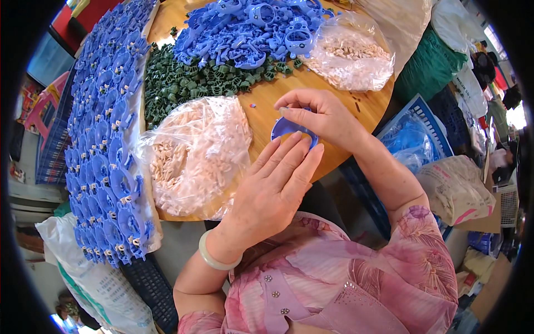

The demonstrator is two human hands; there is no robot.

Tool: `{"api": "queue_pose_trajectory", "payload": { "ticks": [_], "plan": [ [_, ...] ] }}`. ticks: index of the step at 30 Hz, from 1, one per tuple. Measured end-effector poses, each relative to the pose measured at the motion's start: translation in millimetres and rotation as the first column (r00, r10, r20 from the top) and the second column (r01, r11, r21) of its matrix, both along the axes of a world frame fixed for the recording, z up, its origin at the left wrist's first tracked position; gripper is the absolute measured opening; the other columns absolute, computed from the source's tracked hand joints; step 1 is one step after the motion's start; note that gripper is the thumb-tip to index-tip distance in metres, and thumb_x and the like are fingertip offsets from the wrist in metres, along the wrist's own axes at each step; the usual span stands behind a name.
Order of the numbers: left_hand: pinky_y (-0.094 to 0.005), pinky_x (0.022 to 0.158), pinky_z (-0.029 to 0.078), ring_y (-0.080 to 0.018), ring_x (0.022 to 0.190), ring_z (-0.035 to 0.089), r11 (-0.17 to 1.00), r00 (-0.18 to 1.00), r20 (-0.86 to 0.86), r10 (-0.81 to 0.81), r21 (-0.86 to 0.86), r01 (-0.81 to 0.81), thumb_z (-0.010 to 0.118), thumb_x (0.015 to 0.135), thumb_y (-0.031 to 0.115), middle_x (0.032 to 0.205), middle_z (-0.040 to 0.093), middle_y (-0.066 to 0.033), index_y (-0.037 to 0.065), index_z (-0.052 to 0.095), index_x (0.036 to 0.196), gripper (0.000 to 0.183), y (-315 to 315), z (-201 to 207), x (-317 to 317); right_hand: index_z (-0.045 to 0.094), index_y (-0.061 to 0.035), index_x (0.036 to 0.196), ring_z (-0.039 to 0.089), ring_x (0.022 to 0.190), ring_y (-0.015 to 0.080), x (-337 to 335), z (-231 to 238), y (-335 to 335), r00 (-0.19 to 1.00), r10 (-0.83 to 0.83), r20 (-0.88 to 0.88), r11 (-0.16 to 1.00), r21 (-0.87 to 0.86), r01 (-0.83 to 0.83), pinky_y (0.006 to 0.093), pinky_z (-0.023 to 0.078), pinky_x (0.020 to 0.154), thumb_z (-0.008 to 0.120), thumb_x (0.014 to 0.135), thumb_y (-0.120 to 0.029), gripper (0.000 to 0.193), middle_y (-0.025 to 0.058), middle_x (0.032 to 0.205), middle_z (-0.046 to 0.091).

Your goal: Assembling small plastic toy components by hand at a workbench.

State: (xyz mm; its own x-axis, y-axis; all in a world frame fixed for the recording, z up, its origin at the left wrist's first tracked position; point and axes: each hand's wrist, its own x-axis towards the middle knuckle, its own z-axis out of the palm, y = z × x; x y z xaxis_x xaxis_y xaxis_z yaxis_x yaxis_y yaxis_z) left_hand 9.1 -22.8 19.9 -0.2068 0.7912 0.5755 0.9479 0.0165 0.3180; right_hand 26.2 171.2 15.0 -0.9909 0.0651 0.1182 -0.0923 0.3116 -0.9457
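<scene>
Above the table's near edge I have a round, cup-like blue plastic part (285,127) between my hands. My right hand (328,117) curls over its far right side, thumb and fingers closed on the rim. From the near side, my left hand (272,181) lays its long fingers against the same part; its thumb is hidden underneath. Whether a smaller piece is pinched inside cannot be seen. Closest to my left hand is a clear plastic bag (222,128) full of small pale pink pieces.
Blue molded parts (228,33) are heaped at the table's far side, beside dark green pieces (194,78). A second bag of pale pieces (350,53) lies far right. Rows of blue assemblies (103,150) cover a board on the left. Sacks (456,186) crowd the right.
</scene>
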Motion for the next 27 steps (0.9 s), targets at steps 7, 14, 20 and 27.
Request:
{"api": "queue_pose_trajectory", "payload": {
  "ticks": [7,14,20,27],
  "plan": [
    [-0.0415,0.095,0.040,-0.0319,0.113,0.052,0.998,0.999,-0.036,-0.024,-0.051,0.022,0.058,0.079,0.006,0.118,0.054,-0.0175,-0.001,0.046,0.125,0.048,6.1,-2.0,-2.0,0.062,-0.0009,0.099,0.053,0.076,0.0040,-0.4,-1.8,6.8,0.998,0.040,0.040,0.997,0.067,-0.042,0.0197,0.043,0.066,0.053,0.089,-0.021,0.024,0.0001,0.082,0.060],
    [-0.0337,0.085,0.045,-0.0289,0.106,0.055,0.982,0.772,0.631,0.081,0.083,-0.171,0.051,0.089,0.009,0.113,0.056,-0.0167,0.001,0.045,0.128,0.040,-6.3,2.1,-7.2,0.062,-0.0042,0.090,0.049,0.059,0.0027,5.6,5.6,13.1,0.946,0.190,0.262,0.973,-0.181,-0.145,0.0187,0.037,0.050,0.056,0.087,-0.029,0.026,-0.0014,0.074,0.057],
    [-0.0188,0.075,0.043,-0.0065,0.091,0.057,0.891,-0.069,0.931,-0.359,0.320,-0.322,0.044,0.096,0.015,0.107,0.059,-0.0024,0.003,0.041,0.133,0.038,-4.3,-8.7,-17.0,0.061,-0.0048,0.084,0.043,0.054,0.0019,4.1,-4.5,11.0,0.972,0.102,0.210,0.993,0.038,-0.113,0.0187,0.032,0.047,0.068,0.081,-0.031,0.027,-0.0038,0.065,0.052],
    [-0.0169,0.070,0.043,-0.0031,0.082,0.053,0.899,-0.114,0.940,-0.322,0.265,-0.349,0.046,0.095,0.012,0.098,0.058,0.0007,0.004,0.045,0.130,0.036,-2.0,-17.0,-21.9,0.062,-0.0036,0.081,0.045,0.058,0.0017,0.5,0.3,7.3,0.959,0.110,0.260,0.992,0.036,-0.124,0.0187,0.033,0.049,0.068,0.081,-0.027,0.024,-0.0047,0.066,0.052]
  ]
}}
